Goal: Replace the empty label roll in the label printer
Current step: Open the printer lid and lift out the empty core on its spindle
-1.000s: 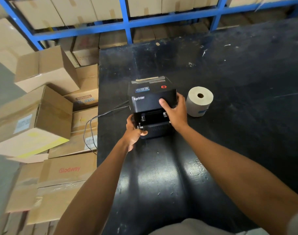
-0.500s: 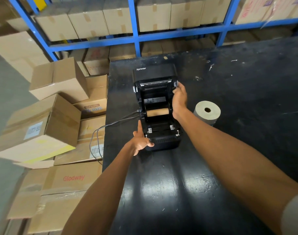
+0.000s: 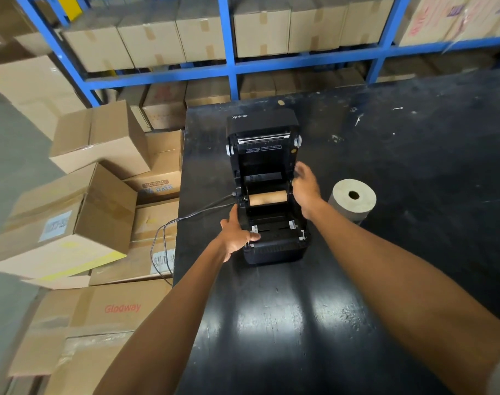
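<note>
the label printer (image 3: 267,195) stands near the worktop's (image 3: 300,323) left edge, lid tipped back toward the far edge. the empty core (image 3: 268,197) lies crosswise in the bay. left hand (image 3: 238,235) rests open-fingered on the printer's front left corner; right hand (image 3: 305,186) hovers loosely open at its right side. the new roll (image 3: 352,199) sits just right, with bare worktop around it.

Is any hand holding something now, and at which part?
Left hand steadies the printer at its front left corner. Right hand, open, holds nothing.
</note>
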